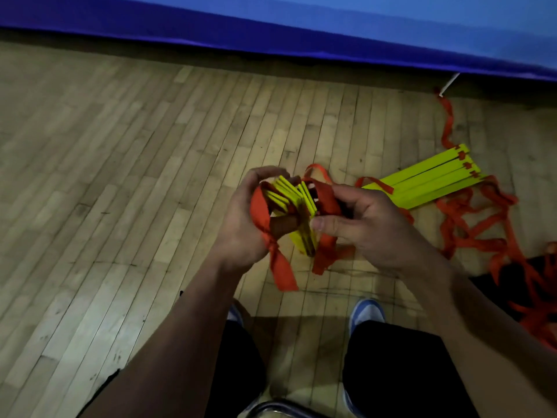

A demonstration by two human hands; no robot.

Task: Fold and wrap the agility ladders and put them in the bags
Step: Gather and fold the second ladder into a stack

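Left hand (241,218) and right hand (364,218) grip ladder bundle (297,203) (bare floor (120,176) leftward).

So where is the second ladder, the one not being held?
The second ladder lies on the floor at right, beyond the right hand, near the blue mat.

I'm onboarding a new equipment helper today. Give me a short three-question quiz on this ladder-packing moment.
1. True or false: the rung bundle in the hands lies flat on the floor.
2. Which hand pinches the orange strap at the bundle's top? A) left hand B) right hand
3. Fill in: a second stack of yellow rungs lies on the floor to the person's ____.

Key: 1 false, it is held up in both hands; 2 B; 3 right.
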